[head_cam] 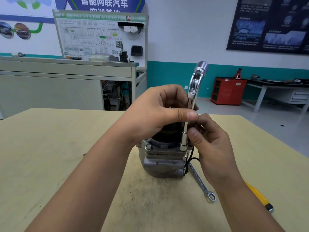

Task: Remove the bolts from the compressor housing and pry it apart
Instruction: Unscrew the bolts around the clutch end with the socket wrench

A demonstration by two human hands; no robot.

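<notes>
- Head view: the compressor [161, 162] stands upright on the pale wooden desk [66, 148], near the middle and a little towards the far edge, with its grey cast housing facing the camera.
- An L-shaped socket wrench [192, 91] stands almost upright over the right front corner of the housing flange. Its lower socket sits down on that corner, and its bent upper end rises above both hands.
- The left hand [158, 113] reaches over the top of the compressor. Its grip is closed on the wrench shaft, with the thumb pressed against the near side and the fingers curled behind.
- The right hand [210, 141] sits lower, just beside the housing. Its grip pinches the wrench just above the lower socket, between the thumb and the curled fingers.
- A hex bolt [148, 147] sits in the left front corner of the flange, uncovered.
- A black cable [192, 159] loops down the right side of the housing.
- A ratchet spanner [201, 183] lies flat on the desk to the right of the compressor, its ring end towards the camera.
- A yellow-handled tool [258, 195] lies further right on the desk, partly hidden by the right forearm.
- Behind the desk there are a grey cabinet [50, 84], a wiring display board [100, 36] and a red cabinet [228, 91] by the wall.
</notes>
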